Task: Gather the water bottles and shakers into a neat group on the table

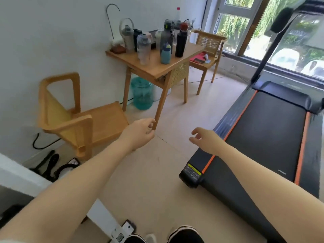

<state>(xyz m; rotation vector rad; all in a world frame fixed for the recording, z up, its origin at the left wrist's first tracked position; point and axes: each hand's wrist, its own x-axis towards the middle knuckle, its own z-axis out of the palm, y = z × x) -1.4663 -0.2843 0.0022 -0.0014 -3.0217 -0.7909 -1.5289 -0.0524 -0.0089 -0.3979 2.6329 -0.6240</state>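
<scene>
Several water bottles and shakers stand spread over a wooden table (157,67) against the wall: a clear shaker with a looped handle (127,36), a clear bottle (144,48), a small blue bottle (165,54), a tall grey bottle (166,35) and a black bottle with a red cap (181,41). Both my arms stretch forward well short of the table. My left hand (138,133) hangs with fingers loosely curled and holds nothing. My right hand (205,141) is open with fingers spread, also holding nothing.
A wooden armchair (75,120) stands at the left, another chair (208,50) with small items behind the table. A green water jug (141,93) sits under the table. A black treadmill (263,137) fills the right side. Cables and gear lie on the floor at the lower left.
</scene>
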